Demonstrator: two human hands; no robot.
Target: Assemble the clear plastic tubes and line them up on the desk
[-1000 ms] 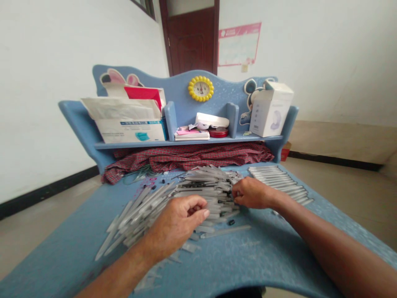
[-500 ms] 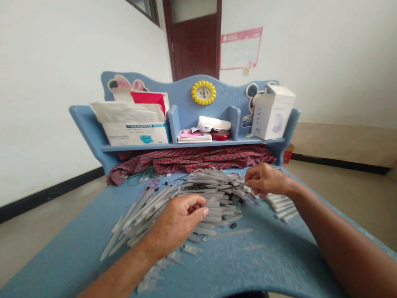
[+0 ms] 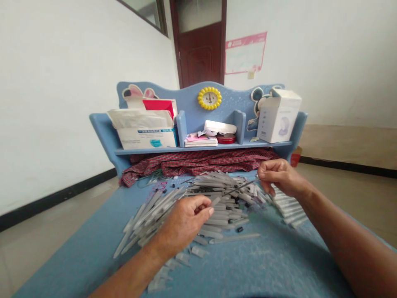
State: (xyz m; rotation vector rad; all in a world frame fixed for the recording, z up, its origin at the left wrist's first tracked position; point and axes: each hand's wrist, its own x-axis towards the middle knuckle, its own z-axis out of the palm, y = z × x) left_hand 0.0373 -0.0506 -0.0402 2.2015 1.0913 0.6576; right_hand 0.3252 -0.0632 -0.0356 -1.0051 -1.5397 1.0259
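Note:
My left hand [image 3: 186, 219] is closed, thumb and forefinger pinching a frosted pen barrel [image 3: 215, 201] that points up to the right. Opposite it, my right hand [image 3: 281, 178] grips the far end of a thin dark pen refill [image 3: 238, 189] between its fingertips. The refill slants down to the barrel's open end; whether its tip is inside I cannot tell. Under both hands spreads a pile of pen barrels [image 3: 214, 182] mixed with dark refills. Beside my right hand lies a row of whitish pens or barrels [image 3: 290, 209], partly covered by it.
Clear pen caps [image 3: 198, 251] line up near my left forearm. Small black plugs [image 3: 240, 229] are scattered on the blue table [image 3: 263, 265]. A checked cloth [image 3: 198, 162] lies below the shelf, which holds a mask box [image 3: 149, 138] and a white carton [image 3: 279, 118].
My right hand has risen slightly and moved right, and the refill now shows stretched between both hands. The barrel in my left hand is plainer to see. The whole view has shifted a little.

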